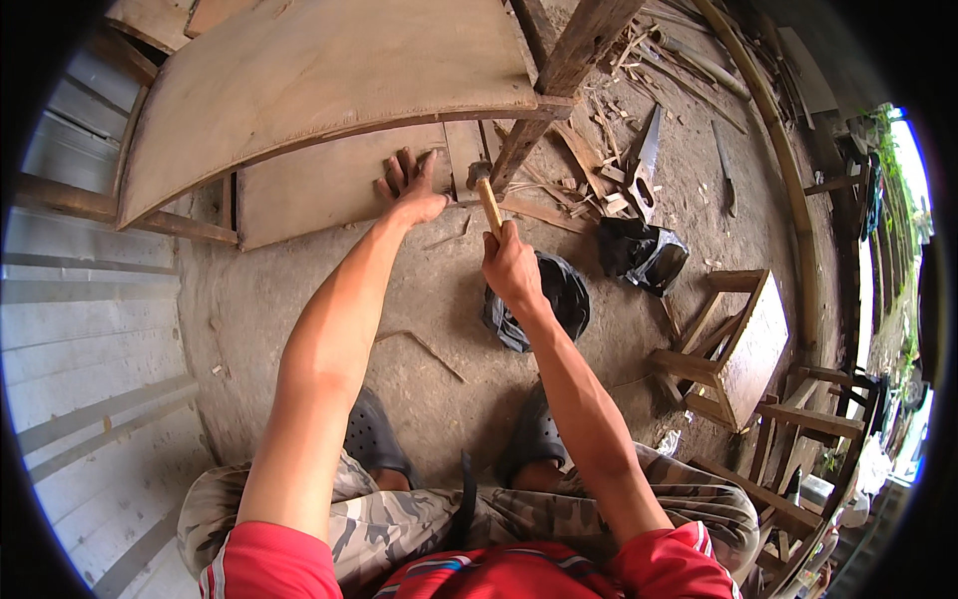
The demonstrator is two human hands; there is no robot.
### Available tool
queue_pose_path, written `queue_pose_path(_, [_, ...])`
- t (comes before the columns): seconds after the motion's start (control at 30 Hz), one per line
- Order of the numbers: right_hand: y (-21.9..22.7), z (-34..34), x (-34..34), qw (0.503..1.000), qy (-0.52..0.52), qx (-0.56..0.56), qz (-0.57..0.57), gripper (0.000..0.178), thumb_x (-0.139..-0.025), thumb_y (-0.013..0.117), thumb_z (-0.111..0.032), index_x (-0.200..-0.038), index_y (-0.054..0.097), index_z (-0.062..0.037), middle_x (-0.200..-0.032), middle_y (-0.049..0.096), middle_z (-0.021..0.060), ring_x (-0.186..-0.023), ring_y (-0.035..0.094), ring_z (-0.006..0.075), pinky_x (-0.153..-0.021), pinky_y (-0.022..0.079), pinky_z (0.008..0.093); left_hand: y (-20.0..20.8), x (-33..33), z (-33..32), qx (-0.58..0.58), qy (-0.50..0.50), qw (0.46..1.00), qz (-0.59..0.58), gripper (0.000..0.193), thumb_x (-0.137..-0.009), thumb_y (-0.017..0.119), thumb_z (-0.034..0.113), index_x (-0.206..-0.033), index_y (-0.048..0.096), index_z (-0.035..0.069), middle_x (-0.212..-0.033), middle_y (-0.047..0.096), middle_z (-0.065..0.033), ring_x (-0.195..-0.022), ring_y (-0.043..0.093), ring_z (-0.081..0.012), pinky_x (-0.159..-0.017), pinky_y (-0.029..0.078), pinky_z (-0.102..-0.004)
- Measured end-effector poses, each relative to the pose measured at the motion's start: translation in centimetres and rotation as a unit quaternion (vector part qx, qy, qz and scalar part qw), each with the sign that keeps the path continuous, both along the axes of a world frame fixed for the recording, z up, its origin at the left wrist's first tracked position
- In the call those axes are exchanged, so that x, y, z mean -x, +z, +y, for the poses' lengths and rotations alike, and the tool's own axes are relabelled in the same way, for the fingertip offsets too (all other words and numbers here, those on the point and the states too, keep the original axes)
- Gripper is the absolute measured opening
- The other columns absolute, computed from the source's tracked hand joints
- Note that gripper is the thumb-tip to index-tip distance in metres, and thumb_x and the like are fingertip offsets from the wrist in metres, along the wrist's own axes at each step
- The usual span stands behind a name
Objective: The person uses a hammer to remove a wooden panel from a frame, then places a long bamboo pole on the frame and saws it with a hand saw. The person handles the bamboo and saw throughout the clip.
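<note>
Overhead, a large curved plywood panel (pixel 319 80) spans the upper part of the view, resting on a rough timber frame (pixel 569 70) whose post leans down toward the ground. Under it a flat wooden board (pixel 319 185) lies on the concrete floor (pixel 439 329), its near edge facing the person. Off to the right a small wooden stool frame (pixel 733 344) lies tipped on its side, well apart from the work. Between it and the person sit two crumpled black plastic bags: one (pixel 644 255) nearer the stool, the other (pixel 559 299) just beside the right forearm. A handsaw (pixel 644 160) lies among wood scraps (pixel 589 190) beyond the bags.

The left hand (pixel 411 195) is spread wide, fingers splayed and pressed flat on the near edge of the board, holding nothing. The right hand (pixel 509 265) is closed around the wooden handle of a hammer (pixel 487 195), which points up and away from the person; its dark head sits just beside the left hand, close to the board's right end and the foot of the leaning post. Whether the head touches the board cannot be told.
</note>
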State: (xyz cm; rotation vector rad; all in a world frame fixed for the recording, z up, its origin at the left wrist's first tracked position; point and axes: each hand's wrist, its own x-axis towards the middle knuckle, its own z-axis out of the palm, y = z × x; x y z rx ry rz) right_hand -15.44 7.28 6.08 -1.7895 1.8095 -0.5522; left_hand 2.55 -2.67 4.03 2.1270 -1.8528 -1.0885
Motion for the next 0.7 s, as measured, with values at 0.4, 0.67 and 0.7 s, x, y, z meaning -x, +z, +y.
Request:
queue_pose_path(0.4, [-0.3,2.2,-0.4,0.996,-0.025,0.061,-0.062,0.022,-0.098,0.053,-0.022,-0.101,0.043,-0.0028,-0.075,0.063,0.0318,-0.071,0.062,0.0521,-0.06,0.049,0.0589,0.3,-0.2,0.2,-0.002,0.0,1.0,-0.028,0.099,-0.085,0.067,0.034,-0.16,0.003,0.026,-0.165,-0.016,-0.0147,-0.148,-0.025,-0.0372,-0.116,-0.012,-0.0578])
queue_pose_path(0.67, [2.9,-0.1,3.8,0.976,0.096,-0.157,0.114,0.028,-0.098,0.05,-0.029,-0.112,0.048,-0.0042,-0.086,0.068,0.0279,-0.082,0.068,0.0468,-0.072,0.054,0.0547,-3.5,0.6,1.0,0.151,-0.024,0.985,-0.084,0.078,-0.082,0.064,0.033,-0.154,0.033,0.03,-0.167,0.009,-0.0065,-0.153,0.0,-0.0326,-0.115,-0.007,-0.0672])
queue_pose_path(0.7, [5.0,-0.7,4.8,0.953,0.147,-0.173,0.2,0.03,-0.097,0.05,-0.028,-0.115,0.05,-0.0039,-0.086,0.07,0.023,-0.081,0.07,0.041,-0.07,0.056,0.0505,-3.5,0.4,1.4,0.174,-0.057,0.978,-0.102,0.074,-0.083,0.064,0.034,-0.152,0.037,0.03,-0.166,0.013,-0.0057,-0.153,0.004,-0.0321,-0.114,-0.005,-0.0695])
